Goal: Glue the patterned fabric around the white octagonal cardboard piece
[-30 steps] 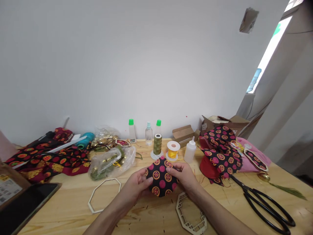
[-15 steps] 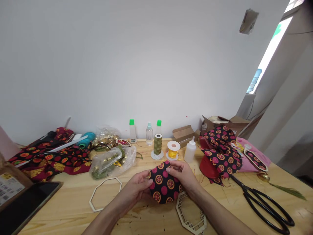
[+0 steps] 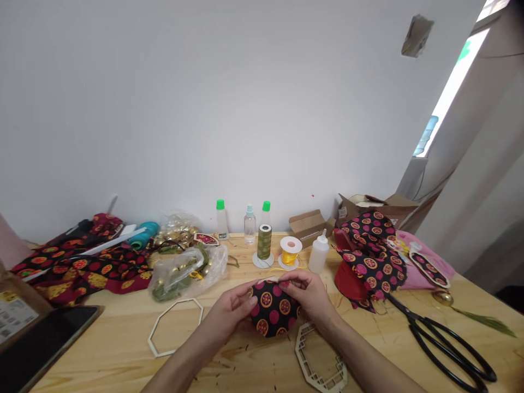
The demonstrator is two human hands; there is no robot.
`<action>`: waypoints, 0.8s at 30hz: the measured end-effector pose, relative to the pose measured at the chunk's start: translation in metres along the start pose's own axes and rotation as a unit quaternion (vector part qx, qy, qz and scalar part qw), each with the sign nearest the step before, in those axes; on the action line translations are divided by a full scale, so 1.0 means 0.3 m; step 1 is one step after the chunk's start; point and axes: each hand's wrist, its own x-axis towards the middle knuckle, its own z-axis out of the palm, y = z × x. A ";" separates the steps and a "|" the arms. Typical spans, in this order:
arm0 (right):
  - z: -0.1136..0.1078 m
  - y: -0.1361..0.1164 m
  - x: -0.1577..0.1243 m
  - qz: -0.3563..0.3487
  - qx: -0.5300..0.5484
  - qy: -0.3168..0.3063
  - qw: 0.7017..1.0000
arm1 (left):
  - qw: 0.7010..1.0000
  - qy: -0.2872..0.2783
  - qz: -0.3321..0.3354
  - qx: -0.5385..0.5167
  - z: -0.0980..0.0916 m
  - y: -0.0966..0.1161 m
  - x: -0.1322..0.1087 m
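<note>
Both my hands hold a round piece of black fabric with pink and orange circles (image 3: 273, 311) just above the wooden table (image 3: 123, 355). My left hand (image 3: 232, 312) grips its left edge, fingers curled. My right hand (image 3: 310, 297) pinches its top right edge. A wooden lattice octagon frame (image 3: 321, 360) lies right below my right wrist. A plain wooden octagon ring (image 3: 176, 326) lies to the left of my left hand.
Large black scissors (image 3: 444, 341) lie at the right. Behind the hands stand an olive thread spool (image 3: 264, 243), a yellow cord spool (image 3: 290, 252) and a white squeeze bottle (image 3: 318, 252). Patterned fabric piles (image 3: 374, 251) sit right and left; a plastic bag (image 3: 186, 268), a dark tablet (image 3: 45, 344).
The fabric piece has tilted and sunk a little toward the table, showing less of its face. My fingers have shifted along its top edge.
</note>
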 end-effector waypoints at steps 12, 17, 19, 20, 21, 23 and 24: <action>0.016 -0.021 -0.017 0.014 -0.024 -0.033 0.999 | 0.992 0.035 0.066 0.100 -0.012 -0.010 0.025; 0.027 -0.026 -0.024 0.034 -0.008 -0.044 0.998 | 0.989 0.056 0.059 0.127 0.004 0.005 0.022; 0.027 -0.025 -0.024 0.039 -0.010 -0.044 0.998 | 0.990 0.059 0.048 0.117 0.004 0.004 0.021; 0.027 -0.023 -0.023 0.042 -0.011 -0.045 0.998 | 0.991 0.063 0.044 0.114 0.004 0.003 0.021; 0.027 -0.021 -0.023 0.044 -0.010 -0.046 0.998 | 0.990 0.067 0.042 0.113 0.003 0.001 0.021; 0.030 -0.019 -0.024 0.048 -0.004 -0.052 0.997 | 0.989 0.076 0.043 0.116 0.004 0.000 0.022; 0.031 -0.018 -0.025 0.049 -0.002 -0.055 0.997 | 0.989 0.079 0.044 0.119 0.005 0.000 0.023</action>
